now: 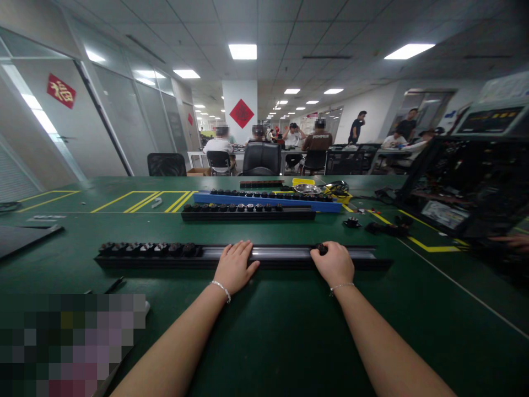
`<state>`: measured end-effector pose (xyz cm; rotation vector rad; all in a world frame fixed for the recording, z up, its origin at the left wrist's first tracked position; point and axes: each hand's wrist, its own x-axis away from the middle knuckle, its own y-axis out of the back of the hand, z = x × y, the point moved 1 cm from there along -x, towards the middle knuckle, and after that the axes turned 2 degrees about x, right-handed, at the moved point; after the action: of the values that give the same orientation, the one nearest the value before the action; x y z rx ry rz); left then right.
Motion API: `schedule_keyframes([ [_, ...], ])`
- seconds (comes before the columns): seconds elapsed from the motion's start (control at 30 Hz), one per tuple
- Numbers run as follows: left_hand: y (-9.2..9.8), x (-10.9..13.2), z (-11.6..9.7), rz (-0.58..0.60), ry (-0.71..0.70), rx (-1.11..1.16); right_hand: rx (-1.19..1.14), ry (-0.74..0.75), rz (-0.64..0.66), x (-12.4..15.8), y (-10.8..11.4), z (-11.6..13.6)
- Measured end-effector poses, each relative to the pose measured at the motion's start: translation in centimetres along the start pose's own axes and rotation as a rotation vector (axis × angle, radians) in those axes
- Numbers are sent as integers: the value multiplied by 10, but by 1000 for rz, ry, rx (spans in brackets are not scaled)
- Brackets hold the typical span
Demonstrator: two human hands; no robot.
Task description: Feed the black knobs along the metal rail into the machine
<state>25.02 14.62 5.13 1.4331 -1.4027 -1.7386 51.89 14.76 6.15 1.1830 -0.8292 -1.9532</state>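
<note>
A long black rail (285, 264) lies crosswise on the green table, with a row of small black parts (149, 250) in its left portion. My left hand (235, 267) rests on the rail's middle, fingers laid over it and thumb apart, holding nothing. Further right, my right hand (335, 263) is closed round a small black part (322, 250) at the rail's channel. The underside of that part is hidden by the rail and my fingers.
Behind lie a shorter black rail (248, 216) with parts and a blue rail (268, 202). Loose black parts (352, 222) and a metal dish (306, 189) are at back right. An open equipment case (467, 182) stands right. A pixelated patch covers the lower left. People sit beyond.
</note>
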Motion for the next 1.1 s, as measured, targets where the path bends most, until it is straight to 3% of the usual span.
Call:
schedule_keyframes([
  [0.73,-1,0,0,-2,1,2,12,-47,36,-4,4,-8],
  [1.1,-1,0,0,1,7,5,18,-1,32,-6,4,-14],
])
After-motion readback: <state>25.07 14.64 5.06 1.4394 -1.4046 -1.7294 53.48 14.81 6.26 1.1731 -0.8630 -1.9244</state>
